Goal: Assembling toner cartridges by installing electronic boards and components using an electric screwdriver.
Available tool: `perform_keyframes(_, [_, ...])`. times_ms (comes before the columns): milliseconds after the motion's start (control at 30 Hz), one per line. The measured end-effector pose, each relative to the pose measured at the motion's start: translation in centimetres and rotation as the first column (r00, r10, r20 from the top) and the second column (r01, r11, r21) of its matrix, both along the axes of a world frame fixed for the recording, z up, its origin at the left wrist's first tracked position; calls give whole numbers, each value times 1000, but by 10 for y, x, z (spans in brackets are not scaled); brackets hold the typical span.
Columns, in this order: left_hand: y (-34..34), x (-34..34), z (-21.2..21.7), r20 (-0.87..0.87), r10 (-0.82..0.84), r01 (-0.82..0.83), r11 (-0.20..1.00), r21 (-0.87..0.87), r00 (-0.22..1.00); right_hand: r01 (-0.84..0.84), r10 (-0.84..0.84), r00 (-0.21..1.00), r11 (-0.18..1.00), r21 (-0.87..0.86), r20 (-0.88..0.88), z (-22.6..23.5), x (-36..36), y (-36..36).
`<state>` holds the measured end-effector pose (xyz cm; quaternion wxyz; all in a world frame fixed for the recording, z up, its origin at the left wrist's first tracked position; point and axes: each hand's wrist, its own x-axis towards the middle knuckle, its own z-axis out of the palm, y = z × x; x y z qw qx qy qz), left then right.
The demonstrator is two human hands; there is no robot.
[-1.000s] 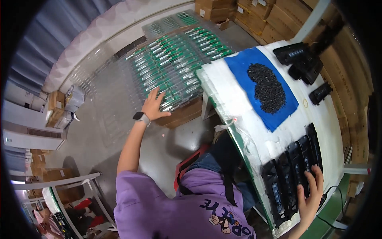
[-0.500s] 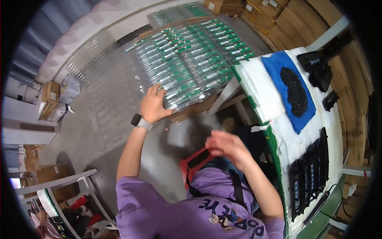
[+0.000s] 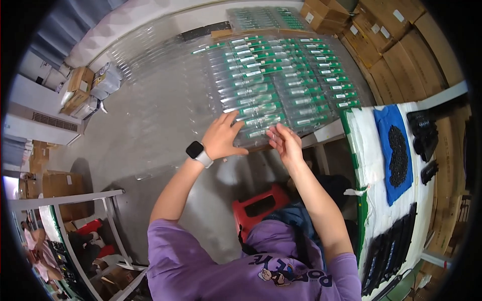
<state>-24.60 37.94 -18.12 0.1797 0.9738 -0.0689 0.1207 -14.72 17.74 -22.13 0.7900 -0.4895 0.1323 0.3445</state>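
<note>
Clear plastic trays [image 3: 281, 85] holding rows of green-and-white parts lie stacked on a low platform ahead. My left hand [image 3: 222, 136], with a dark watch on a white strap at the wrist, rests flat on the near-left edge of the front tray, fingers spread. My right hand [image 3: 285, 143] touches the near edge of the same tray, fingers curled at the rim. Whether either hand grips the tray is unclear.
A white-covered table [image 3: 376, 150] stands at the right with a blue cloth [image 3: 386, 125] bearing a pile of small black parts [image 3: 399, 155] and rows of black pieces [image 3: 391, 251]. Cardboard boxes [image 3: 401, 45] stack behind. A red stool [image 3: 258, 208] is under me. Metal racks [image 3: 70, 220] stand left.
My right hand left the black pieces on the table and swung left to the front tray's edge. My view turned left toward the trays. My left hand stayed on the tray.
</note>
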Motion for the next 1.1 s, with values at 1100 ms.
perform_keyframes(1100, [154, -77, -59, -23, 463, -458, 866, -203, 886, 299, -300, 952, 954, 18, 65, -11, -44, -59])
